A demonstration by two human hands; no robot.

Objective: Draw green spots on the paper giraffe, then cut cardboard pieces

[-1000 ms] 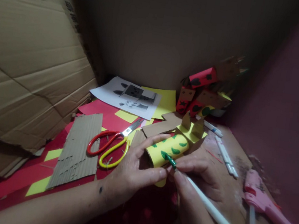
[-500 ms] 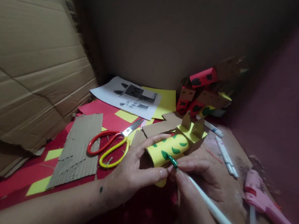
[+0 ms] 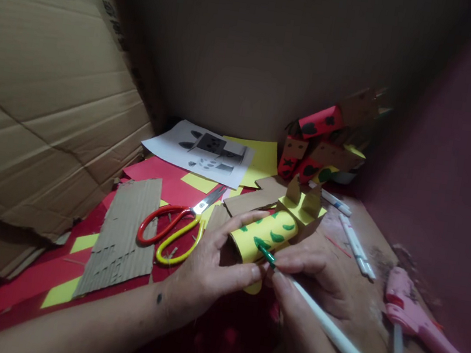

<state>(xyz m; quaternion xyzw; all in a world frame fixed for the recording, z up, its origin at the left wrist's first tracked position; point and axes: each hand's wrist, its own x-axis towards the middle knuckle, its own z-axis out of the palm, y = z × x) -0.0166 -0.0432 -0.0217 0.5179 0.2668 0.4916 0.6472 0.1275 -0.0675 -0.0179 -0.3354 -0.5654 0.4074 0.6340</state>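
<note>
Right of the metal scissors [image 3: 199,207] with red and yellow handles, the left hand [image 3: 214,273] clasps a green-marked yellow paper tube figure [image 3: 266,228]; the right hand [image 3: 304,334] pinches a white green-tipped marker [image 3: 328,324] against it.

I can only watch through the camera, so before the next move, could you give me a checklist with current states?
1. Left hand holds the yellow paper-covered cylinder with green marks: ok, thumb and finger are on opposite sides.
2. Right hand grips the long white-barrelled, green-tipped marker: ok.
3. Marker's tip is on the cylinder: ok, it appears to touch a green mark.
4. Metal scissors with red and yellow handles point their blades toward the back: ok.
5. Green marks are dry: cannot tell.
6. Pink pistol-shaped glue gun is switched off: cannot tell.
</note>
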